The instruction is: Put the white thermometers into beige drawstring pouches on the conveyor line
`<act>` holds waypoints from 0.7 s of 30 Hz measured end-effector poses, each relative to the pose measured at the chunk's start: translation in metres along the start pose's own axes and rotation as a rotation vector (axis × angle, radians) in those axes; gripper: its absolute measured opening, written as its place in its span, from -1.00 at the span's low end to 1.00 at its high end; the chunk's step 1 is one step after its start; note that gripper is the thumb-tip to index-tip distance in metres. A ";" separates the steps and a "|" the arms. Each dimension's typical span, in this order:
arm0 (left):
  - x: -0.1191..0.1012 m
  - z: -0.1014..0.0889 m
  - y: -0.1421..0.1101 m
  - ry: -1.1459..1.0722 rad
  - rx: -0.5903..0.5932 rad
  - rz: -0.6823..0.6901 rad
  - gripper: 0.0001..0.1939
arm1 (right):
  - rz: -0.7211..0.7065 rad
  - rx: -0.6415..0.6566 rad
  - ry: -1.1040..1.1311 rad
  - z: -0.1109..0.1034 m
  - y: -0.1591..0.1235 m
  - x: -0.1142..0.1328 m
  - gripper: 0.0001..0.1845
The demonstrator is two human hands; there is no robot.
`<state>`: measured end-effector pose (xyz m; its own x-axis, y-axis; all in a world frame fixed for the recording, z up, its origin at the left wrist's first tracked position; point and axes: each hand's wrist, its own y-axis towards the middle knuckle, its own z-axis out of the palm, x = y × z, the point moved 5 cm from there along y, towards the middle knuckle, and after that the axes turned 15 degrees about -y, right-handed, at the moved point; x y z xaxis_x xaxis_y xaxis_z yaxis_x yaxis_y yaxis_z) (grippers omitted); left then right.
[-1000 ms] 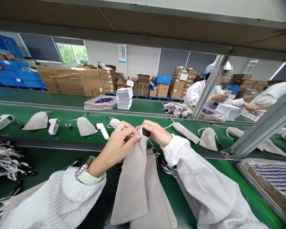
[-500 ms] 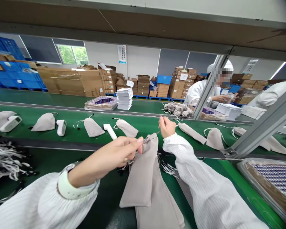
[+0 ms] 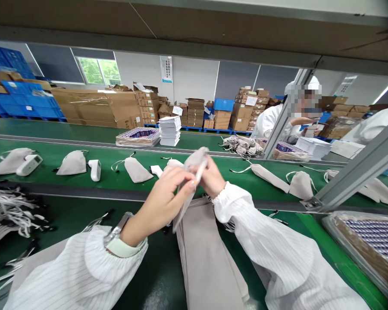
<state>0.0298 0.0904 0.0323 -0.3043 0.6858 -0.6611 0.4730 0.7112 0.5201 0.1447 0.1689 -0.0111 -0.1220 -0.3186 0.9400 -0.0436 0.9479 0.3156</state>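
L hand: thumb & fingers clamped on a grey bag, raised abt worktop's far edge, tilted. R hand curled against same bag, touching; fingertips hid behind cloth, can't tell if gripping. Watch on L wrist; white striped sleeves. Below: flat bag pile, runs from worktop's near edge twd far edge. Worktop L end: heap of white cords w/ black tips. R end: plastic-wrapped tray, rows of blue-&-white bits, too small to ID. Past worktop's far edge, green belt: row of loose bags, white gadgets among those on L half. Far bench: 2nd tray, paper stack just R of it, then heap of corded bags nr its near edge. Co-worker in white beyond, R part, handling sth small, unclear. Bkgd: cardboard boxes, blue crates, window upper L.
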 end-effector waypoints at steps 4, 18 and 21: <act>0.012 0.034 -0.011 0.319 0.376 0.040 -0.82 | 0.121 -0.513 -0.513 -0.072 0.022 -0.022 -0.28; 0.027 0.054 -0.025 0.644 0.437 -0.077 -0.88 | -0.057 0.091 -1.401 -0.008 0.035 -0.079 -0.52; 0.030 0.055 -0.024 0.673 0.460 -0.107 -0.88 | -0.301 0.348 -1.298 0.040 0.032 -0.083 -0.48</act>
<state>0.0550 0.0850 -0.0299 -0.7287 0.6676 -0.1527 0.6603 0.7441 0.1019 0.1140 0.2259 -0.0837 -0.8850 -0.4654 -0.0135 -0.4532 0.8543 0.2545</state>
